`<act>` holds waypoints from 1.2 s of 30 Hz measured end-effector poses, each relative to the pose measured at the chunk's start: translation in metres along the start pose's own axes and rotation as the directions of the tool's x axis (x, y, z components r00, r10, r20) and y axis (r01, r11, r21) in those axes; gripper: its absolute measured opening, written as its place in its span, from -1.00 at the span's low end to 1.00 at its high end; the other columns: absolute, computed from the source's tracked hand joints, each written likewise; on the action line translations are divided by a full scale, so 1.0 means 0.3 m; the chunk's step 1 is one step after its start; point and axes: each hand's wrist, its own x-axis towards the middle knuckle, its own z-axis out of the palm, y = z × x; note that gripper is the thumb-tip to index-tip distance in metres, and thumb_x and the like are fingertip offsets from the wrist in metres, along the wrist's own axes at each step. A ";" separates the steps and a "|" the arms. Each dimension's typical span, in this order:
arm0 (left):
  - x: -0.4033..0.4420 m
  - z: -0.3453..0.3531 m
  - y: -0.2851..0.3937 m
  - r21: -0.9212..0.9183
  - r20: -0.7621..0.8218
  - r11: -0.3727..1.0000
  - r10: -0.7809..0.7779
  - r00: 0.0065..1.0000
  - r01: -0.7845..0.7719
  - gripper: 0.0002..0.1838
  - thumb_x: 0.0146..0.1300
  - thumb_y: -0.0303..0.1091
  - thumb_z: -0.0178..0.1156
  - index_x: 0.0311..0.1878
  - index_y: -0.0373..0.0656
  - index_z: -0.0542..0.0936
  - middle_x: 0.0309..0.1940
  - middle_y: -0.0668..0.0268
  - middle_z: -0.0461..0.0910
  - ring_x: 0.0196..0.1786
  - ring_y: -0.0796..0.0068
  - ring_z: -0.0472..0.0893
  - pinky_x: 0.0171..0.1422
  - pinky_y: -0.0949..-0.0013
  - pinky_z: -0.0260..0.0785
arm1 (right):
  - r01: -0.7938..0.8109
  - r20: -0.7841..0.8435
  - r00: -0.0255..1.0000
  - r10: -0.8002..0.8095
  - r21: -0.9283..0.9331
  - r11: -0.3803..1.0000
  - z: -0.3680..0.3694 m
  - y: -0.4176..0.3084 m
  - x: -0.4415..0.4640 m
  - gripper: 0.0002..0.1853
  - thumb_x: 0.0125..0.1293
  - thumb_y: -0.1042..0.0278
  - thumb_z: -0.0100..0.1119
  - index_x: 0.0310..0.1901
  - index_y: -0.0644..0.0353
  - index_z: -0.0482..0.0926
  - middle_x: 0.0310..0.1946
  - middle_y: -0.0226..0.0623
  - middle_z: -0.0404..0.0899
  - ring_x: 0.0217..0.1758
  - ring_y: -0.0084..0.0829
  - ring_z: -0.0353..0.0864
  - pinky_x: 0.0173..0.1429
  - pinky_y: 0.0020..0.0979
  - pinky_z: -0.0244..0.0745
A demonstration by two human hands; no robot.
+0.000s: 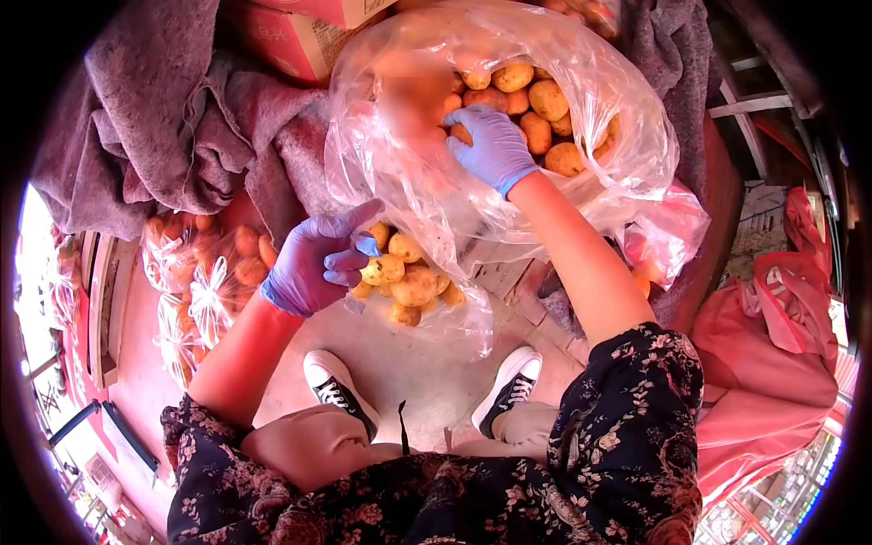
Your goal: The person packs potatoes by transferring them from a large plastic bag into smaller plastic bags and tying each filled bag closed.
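A large clear plastic bag (627, 118) stands wide at the top, with several yellow-brown potatoes (548, 100) inside it. My right hand (495, 145), in a blue glove, reaches into this bag with its fingers bent around a potato (461, 134). Lower and to the left, my left hand (318, 259), also gloved, has its lower fingers curled on the edge of a small clear plastic bag (472, 327), while its index finger sticks out. Several potatoes (415, 285) lie in that small bag beside the left fingers. Blurring hides part of the large bag's left side.
Tied bags of potatoes (211, 295) sit at the left. Grey blankets (173, 118) drape at the upper left, near cardboard boxes (291, 41). A pink plastic bag (668, 236) lies right of the large bag, and red cloth (763, 354) hangs farther right. My shoes (509, 386) stand on the floor.
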 end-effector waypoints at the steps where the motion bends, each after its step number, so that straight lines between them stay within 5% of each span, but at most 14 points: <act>1: 0.003 0.000 0.003 -0.001 -0.005 1.000 -0.001 1.000 0.001 -0.49 0.18 -0.37 -0.04 0.26 -0.05 0.28 -0.29 0.05 0.58 -0.63 0.63 0.22 -0.57 0.61 0.09 | -0.069 0.028 0.997 0.074 -0.169 0.983 0.031 0.059 0.021 -0.52 -0.01 0.06 0.24 0.00 -0.03 0.50 -0.01 -0.04 0.41 0.03 -0.06 0.43 0.07 -0.16 0.39; 3: -0.001 -0.007 0.007 -0.015 0.010 1.000 0.007 1.000 -0.007 -0.48 0.19 -0.37 -0.05 0.27 -0.06 0.26 -0.29 0.04 0.58 -0.63 0.62 0.23 -0.57 0.61 0.10 | -0.131 0.243 0.952 0.185 -0.223 0.966 0.017 0.119 0.073 -0.38 -0.06 0.01 0.27 0.12 -0.16 0.41 0.14 0.03 0.25 0.11 0.07 0.34 0.17 -0.15 0.35; 9: 0.012 -0.023 0.027 -0.041 0.035 0.999 0.000 0.999 0.002 -0.44 0.18 -0.35 -0.06 0.30 -0.09 0.21 -0.26 0.03 0.58 -0.62 0.61 0.24 -0.56 0.60 0.12 | -0.003 0.476 0.870 0.124 -0.247 0.969 0.040 0.228 0.158 -0.29 -0.17 -0.08 0.31 0.13 -0.16 0.41 0.14 0.13 0.21 0.17 0.11 0.28 0.22 -0.12 0.29; 15: 0.047 -0.014 0.046 -0.025 0.010 1.000 -0.016 1.000 0.017 -0.39 0.15 -0.36 -0.05 0.32 -0.14 0.17 -0.27 0.05 0.58 -0.62 0.61 0.26 -0.55 0.59 0.13 | 0.093 0.578 0.810 0.101 -0.296 0.950 0.038 0.200 0.180 -0.37 -0.23 0.01 0.34 0.01 -0.07 0.49 0.09 0.15 0.24 0.14 0.14 0.26 0.18 -0.10 0.30; 16: 0.049 -0.014 0.054 -0.031 0.012 0.999 -0.019 1.000 0.019 -0.38 0.14 -0.36 -0.05 0.33 -0.14 0.16 -0.28 0.06 0.57 -0.62 0.61 0.26 -0.55 0.59 0.13 | 0.134 0.521 0.853 0.033 -0.281 0.950 0.040 0.206 0.172 -0.36 -0.26 -0.02 0.35 -0.02 -0.03 0.52 0.07 0.13 0.22 -0.01 0.10 0.37 0.05 -0.14 0.39; 23: 0.057 -0.032 0.077 0.000 0.021 1.000 -0.006 1.000 0.006 -0.36 0.12 -0.37 -0.04 0.33 -0.23 0.13 -0.26 0.06 0.58 -0.62 0.62 0.26 -0.55 0.59 0.12 | 0.224 0.660 0.746 0.087 -0.371 0.901 0.068 0.201 0.213 -0.37 -0.26 -0.02 0.34 -0.04 0.04 0.56 0.08 0.06 0.28 0.08 0.04 0.32 0.12 -0.15 0.33; 24: 0.069 -0.025 0.082 0.002 0.010 1.000 -0.005 1.000 0.005 -0.36 0.13 -0.36 -0.04 0.32 -0.24 0.13 -0.26 0.06 0.58 -0.62 0.62 0.26 -0.55 0.58 0.12 | 0.230 0.638 0.764 0.099 -0.413 0.881 0.083 0.207 0.224 -0.46 -0.21 -0.07 0.25 -0.15 0.03 0.61 0.00 -0.13 0.44 0.11 -0.03 0.26 0.08 -0.12 0.28; 27: 0.077 -0.006 0.067 0.008 -0.011 1.000 -0.012 1.000 0.012 -0.38 0.13 -0.36 -0.04 0.30 -0.25 0.16 -0.27 0.07 0.58 -0.62 0.62 0.26 -0.55 0.58 0.12 | 0.160 0.635 0.755 0.165 -0.422 0.893 0.043 0.178 0.229 -0.38 -0.23 -0.08 0.29 -0.02 -0.06 0.58 0.10 0.04 0.32 0.10 0.02 0.31 0.14 -0.15 0.31; 31: 0.037 -0.014 0.061 0.009 0.036 1.000 0.012 0.999 -0.012 -0.41 0.12 -0.36 -0.02 0.28 -0.25 0.21 -0.28 0.08 0.58 -0.61 0.61 0.26 -0.55 0.57 0.12 | 0.076 0.422 0.904 0.070 -0.318 0.945 0.086 0.241 0.149 -0.46 -0.18 -0.09 0.27 -0.12 0.00 0.60 0.06 0.13 0.30 0.12 0.10 0.29 0.14 -0.14 0.33; 32: 0.022 -0.022 0.050 -0.004 0.046 1.000 0.015 0.999 -0.015 -0.41 0.12 -0.37 -0.01 0.27 -0.25 0.22 -0.28 0.09 0.58 -0.61 0.61 0.26 -0.55 0.57 0.12 | 0.041 0.209 0.978 0.024 -0.302 0.952 0.070 0.231 0.103 -0.52 -0.14 -0.04 0.29 -0.19 0.05 0.59 0.01 0.17 0.31 0.09 0.11 0.29 0.13 -0.15 0.33; 35: -0.005 -0.013 0.025 -0.005 0.026 0.998 0.067 0.997 -0.067 -0.43 0.12 -0.37 -0.01 0.26 -0.24 0.24 -0.30 0.09 0.57 -0.61 0.61 0.26 -0.55 0.57 0.12 | -0.081 -0.019 0.996 0.083 0.087 0.993 0.006 0.245 0.000 -0.55 -0.13 -0.05 0.33 -0.22 0.03 0.59 -0.02 0.18 0.33 0.09 0.11 0.27 0.14 -0.15 0.32; 36: -0.005 -0.008 0.028 0.010 0.020 0.998 0.066 0.998 -0.066 -0.43 0.12 -0.37 -0.01 0.25 -0.24 0.24 -0.31 0.09 0.57 -0.61 0.61 0.26 -0.55 0.57 0.12 | -0.169 -0.011 0.985 0.171 0.091 0.981 -0.031 0.245 -0.031 -0.48 -0.11 -0.09 0.36 -0.16 0.08 0.56 0.00 0.06 0.37 0.05 -0.04 0.34 0.13 -0.22 0.34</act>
